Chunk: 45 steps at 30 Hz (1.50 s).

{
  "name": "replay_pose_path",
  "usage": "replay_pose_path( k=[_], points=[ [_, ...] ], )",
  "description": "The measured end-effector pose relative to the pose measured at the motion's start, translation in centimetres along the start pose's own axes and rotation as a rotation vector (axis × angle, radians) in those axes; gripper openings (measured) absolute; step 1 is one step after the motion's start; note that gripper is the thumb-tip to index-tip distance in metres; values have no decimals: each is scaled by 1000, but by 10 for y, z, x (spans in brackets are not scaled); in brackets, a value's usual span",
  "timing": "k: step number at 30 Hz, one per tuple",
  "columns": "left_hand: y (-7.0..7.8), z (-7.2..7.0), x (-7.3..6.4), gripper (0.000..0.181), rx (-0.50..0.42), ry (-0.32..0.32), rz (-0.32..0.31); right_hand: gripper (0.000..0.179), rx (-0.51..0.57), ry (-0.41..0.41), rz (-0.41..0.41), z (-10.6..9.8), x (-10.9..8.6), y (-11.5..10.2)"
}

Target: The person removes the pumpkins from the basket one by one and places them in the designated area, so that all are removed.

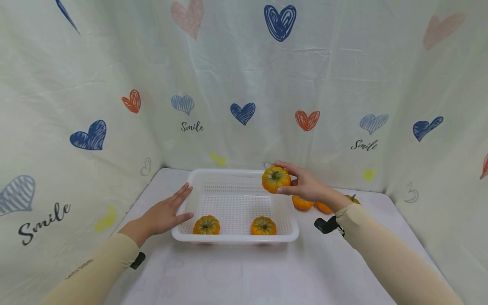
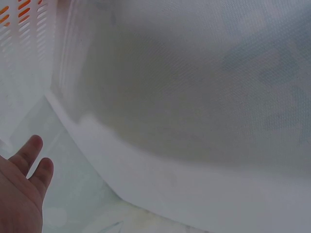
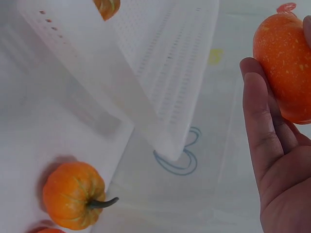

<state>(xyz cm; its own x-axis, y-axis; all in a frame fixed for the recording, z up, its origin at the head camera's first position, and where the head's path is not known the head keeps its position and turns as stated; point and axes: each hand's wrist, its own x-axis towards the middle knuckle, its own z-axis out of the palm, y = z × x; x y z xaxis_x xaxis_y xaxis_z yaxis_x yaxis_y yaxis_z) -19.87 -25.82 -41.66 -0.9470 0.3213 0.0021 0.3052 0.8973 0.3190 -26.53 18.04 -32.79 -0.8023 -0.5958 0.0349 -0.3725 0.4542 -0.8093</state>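
My right hand (image 1: 306, 184) grips a small orange-and-green pumpkin (image 1: 275, 179) above the right rim of a white perforated plastic basket (image 1: 236, 238). In the right wrist view this held pumpkin (image 3: 284, 68) shows its speckled orange side, with fingers along it. Inside the basket, two more pumpkins sit near the front wall, one at the left (image 1: 206, 225) and one at the right (image 1: 263, 226). My left hand (image 1: 164, 214) lies at the basket's left rim, fingers straight and spread. In the left wrist view only part of that hand (image 2: 22, 189) shows.
Several pumpkins lie on the white-covered table right of the basket, among them an orange one (image 1: 302, 203) partly behind my right hand and a stemmed one (image 3: 75, 195). A pale curtain (image 1: 244, 76) printed with hearts encloses the table at the back and sides.
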Motion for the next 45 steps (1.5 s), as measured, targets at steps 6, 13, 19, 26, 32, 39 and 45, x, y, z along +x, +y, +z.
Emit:
replay_pose_path(
  k=[6, 13, 19, 26, 32, 39, 45],
  points=[
    [3, -3, -2, 88, 4, 6, 7, 79, 74, 21, 10, -7, -24, 9],
    [5, -5, -2, 89, 7, 4, 10, 81, 72, 65, 18, -15, -46, 21],
    [4, -3, -1, 90, 10, -8, 6, 80, 17, 114, 78, -22, -63, 30],
    [3, -4, -1, 89, 10, 6, 13, 79, 29, 155, 95, -23, -77, 41],
    [3, -4, -1, 88, 8, 4, 8, 82, 18, 199, 140, -20, -88, 53],
    [2, -4, -1, 87, 9, 7, 14, 85, 12, 225, 194, -17, -96, 72],
    [3, -6, -2, 87, 6, 11, 13, 82, 55, 230, 181, -13, -98, 87]
  ],
)
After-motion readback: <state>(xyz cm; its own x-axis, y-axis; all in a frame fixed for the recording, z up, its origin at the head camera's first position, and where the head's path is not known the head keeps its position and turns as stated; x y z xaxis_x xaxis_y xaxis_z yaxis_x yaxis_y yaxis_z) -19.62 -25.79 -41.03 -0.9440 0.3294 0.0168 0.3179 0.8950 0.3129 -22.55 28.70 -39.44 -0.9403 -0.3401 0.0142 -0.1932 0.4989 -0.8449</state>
